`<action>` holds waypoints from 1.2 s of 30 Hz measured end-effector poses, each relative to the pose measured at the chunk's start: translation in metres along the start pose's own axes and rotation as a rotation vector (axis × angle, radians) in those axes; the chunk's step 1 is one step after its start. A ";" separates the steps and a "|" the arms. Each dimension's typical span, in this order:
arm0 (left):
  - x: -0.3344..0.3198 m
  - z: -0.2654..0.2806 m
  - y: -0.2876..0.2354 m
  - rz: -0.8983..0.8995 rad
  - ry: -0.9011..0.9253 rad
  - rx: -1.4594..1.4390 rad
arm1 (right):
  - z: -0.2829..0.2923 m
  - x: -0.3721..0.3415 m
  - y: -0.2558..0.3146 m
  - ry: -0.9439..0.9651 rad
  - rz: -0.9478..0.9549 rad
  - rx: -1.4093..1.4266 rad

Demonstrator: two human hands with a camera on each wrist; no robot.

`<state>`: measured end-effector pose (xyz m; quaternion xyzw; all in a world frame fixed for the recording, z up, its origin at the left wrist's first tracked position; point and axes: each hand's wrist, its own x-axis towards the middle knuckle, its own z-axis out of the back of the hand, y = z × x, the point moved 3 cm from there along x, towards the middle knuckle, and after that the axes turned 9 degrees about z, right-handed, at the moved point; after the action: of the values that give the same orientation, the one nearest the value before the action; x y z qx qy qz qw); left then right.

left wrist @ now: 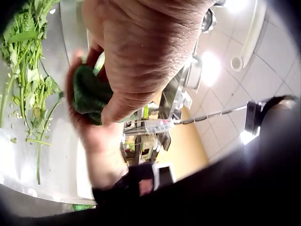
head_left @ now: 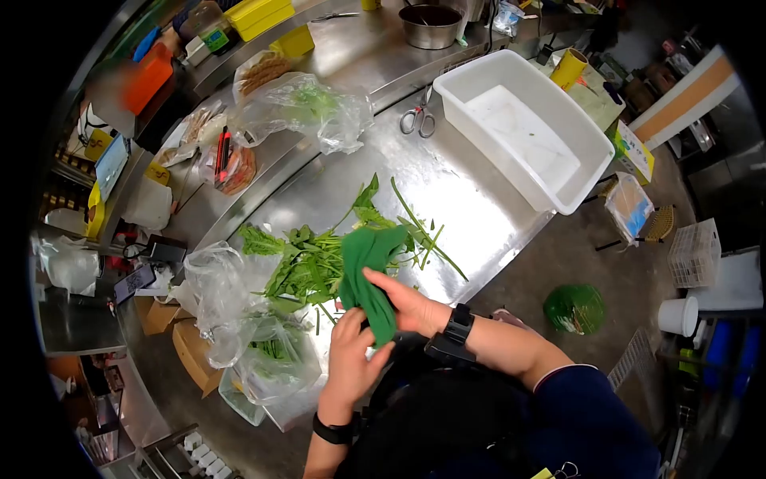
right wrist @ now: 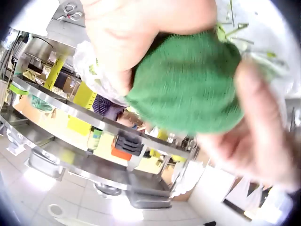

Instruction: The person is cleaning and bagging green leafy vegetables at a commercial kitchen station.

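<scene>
A bunched green knit cloth (head_left: 369, 267) is held between both hands over the near side of the steel counter. My left hand (head_left: 351, 355) grips its lower end, thumb and fingers curled on the fabric. My right hand (head_left: 411, 307) holds the cloth from the other side, its thumb lying along it. In the left wrist view the left hand (left wrist: 146, 52) pinches the dark green cloth (left wrist: 89, 94). The right wrist view shows the cloth (right wrist: 188, 84) stretched wide beneath the right hand (right wrist: 141, 28). Behind the cloth lies a heap of leafy green stems (head_left: 303, 263).
Clear plastic bags (head_left: 219, 291) lie left of the greens, with another bag (head_left: 311, 104) farther back. Scissors (head_left: 417, 120) rest beside a white plastic tub (head_left: 523, 128) at the counter's far right. A green basket (head_left: 574, 309) stands on the floor to the right.
</scene>
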<state>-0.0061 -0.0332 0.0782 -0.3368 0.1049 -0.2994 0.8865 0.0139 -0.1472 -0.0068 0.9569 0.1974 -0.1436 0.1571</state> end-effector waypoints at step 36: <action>-0.130 -0.111 0.059 1.312 -0.150 -0.524 | 0.230 0.136 0.372 -0.564 0.941 -2.202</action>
<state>-0.1262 0.0203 -0.0462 -0.4259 0.2935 0.3552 0.7787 0.2419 -0.5091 -0.1709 0.2273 -0.1920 -0.0316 0.9542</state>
